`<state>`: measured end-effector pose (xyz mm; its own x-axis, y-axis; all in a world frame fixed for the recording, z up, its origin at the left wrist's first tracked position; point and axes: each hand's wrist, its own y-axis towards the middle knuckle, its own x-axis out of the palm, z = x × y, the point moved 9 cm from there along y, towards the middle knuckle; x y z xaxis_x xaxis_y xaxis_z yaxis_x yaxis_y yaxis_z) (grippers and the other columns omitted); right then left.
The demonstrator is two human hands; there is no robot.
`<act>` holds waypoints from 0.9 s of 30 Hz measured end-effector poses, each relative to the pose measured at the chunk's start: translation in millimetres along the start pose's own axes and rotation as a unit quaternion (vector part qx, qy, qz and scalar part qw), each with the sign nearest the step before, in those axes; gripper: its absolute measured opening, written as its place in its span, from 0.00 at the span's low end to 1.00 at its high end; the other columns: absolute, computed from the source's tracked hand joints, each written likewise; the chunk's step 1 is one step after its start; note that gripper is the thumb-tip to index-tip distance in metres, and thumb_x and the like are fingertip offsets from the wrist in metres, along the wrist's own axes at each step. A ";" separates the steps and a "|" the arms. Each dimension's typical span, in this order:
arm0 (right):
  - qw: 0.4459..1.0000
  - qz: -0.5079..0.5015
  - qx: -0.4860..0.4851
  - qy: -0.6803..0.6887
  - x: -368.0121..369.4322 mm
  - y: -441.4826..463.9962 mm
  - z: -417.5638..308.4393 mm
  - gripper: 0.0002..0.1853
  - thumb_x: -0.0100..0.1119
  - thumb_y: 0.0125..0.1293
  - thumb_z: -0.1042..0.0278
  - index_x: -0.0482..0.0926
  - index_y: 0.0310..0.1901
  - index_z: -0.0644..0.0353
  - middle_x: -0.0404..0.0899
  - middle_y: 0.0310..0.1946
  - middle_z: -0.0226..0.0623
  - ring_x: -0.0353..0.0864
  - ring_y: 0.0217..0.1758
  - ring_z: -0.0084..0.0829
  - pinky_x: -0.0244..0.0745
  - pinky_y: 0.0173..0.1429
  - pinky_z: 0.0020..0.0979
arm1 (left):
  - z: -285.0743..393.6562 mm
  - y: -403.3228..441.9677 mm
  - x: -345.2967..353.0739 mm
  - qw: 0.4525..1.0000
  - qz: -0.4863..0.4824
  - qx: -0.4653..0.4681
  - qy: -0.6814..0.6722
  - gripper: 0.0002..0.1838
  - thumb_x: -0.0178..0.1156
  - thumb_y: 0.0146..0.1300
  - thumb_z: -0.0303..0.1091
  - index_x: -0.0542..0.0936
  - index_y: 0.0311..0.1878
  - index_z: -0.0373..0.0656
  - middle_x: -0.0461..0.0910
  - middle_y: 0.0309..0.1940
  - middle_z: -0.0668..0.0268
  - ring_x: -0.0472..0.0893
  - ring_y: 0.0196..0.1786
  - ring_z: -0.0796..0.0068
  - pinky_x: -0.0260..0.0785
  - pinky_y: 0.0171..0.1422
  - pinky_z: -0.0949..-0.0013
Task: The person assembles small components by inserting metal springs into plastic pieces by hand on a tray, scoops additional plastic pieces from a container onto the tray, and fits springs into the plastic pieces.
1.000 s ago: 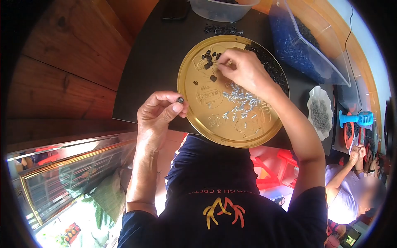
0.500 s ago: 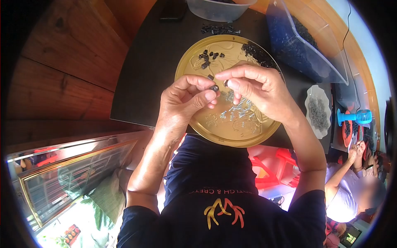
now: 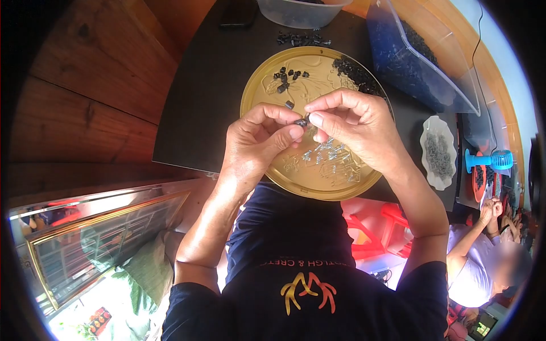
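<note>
Over a round golden tray [image 3: 310,190], my left hand [image 3: 256,142] pinches a small black plastic part [image 3: 301,122] between thumb and forefinger. My right hand [image 3: 358,122] is closed at the fingertips on a tiny dark piece, held against that part; its kind is too small to make out. Just beyond my left fingers lies a loose black part [image 3: 289,104]. Several more black parts [image 3: 282,88] are scattered on the tray's far left, and a heap of small black pieces [image 3: 355,74] sits at its far right. Small metal springs [image 3: 327,152] spread below my right hand.
Behind the tray are loose black pieces [image 3: 301,40] and a clear tub [image 3: 304,17]. A large clear bin [image 3: 421,74] with black pieces stands at right. A scalloped white dish [image 3: 438,153], a blue fan [image 3: 495,161] and a seated co-worker [image 3: 469,267] are further right.
My hands have come together: the right fingertips moved left and the left hand slightly right, so the two small pieces now meet.
</note>
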<state>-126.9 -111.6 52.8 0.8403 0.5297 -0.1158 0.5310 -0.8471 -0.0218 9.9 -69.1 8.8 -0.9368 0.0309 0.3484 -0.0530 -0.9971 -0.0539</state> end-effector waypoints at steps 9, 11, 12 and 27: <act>0.998 0.044 -0.036 -0.010 1.5 -3.7 9.0 0.08 0.62 0.67 0.77 0.82 0.47 0.67 0.84 0.35 0.32 0.83 0.36 0.18 0.79 0.40 0.20 | -1.9 1.0 -0.3 0.999 0.013 0.015 0.035 0.08 0.65 0.65 0.23 0.80 0.46 0.35 0.83 0.38 0.63 0.82 0.43 0.80 0.80 0.50 0.74; 0.996 0.057 -0.064 -0.036 1.8 -4.3 5.7 0.08 0.63 0.67 0.77 0.82 0.47 0.66 0.85 0.34 0.33 0.83 0.36 0.18 0.79 0.40 0.21 | -1.2 0.5 0.9 0.999 0.014 0.015 0.025 0.07 0.65 0.65 0.23 0.80 0.45 0.35 0.83 0.37 0.63 0.82 0.43 0.80 0.80 0.50 0.74; 0.995 0.051 -0.048 -0.065 2.0 -3.9 7.9 0.08 0.64 0.66 0.76 0.82 0.46 0.66 0.85 0.34 0.34 0.84 0.35 0.19 0.79 0.41 0.21 | -0.9 0.1 0.9 0.999 0.015 0.016 0.028 0.07 0.65 0.65 0.23 0.80 0.45 0.35 0.84 0.38 0.63 0.82 0.43 0.80 0.80 0.50 0.74; 0.971 0.033 -0.060 -0.229 0.6 -3.4 -5.3 0.06 0.67 0.57 0.75 0.80 0.34 0.67 0.84 0.28 0.45 0.86 0.32 0.35 0.80 0.40 0.30 | -6.6 0.2 2.3 0.996 0.018 0.051 0.078 0.06 0.65 0.65 0.22 0.82 0.44 0.35 0.84 0.36 0.64 0.83 0.40 0.80 0.78 0.47 0.75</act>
<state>-127.7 -108.1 58.1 0.7506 0.3765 -0.5430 0.5099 -0.8527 0.1136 5.5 -68.8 3.4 -0.9801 -0.0019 0.1983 0.0089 -0.9994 0.0341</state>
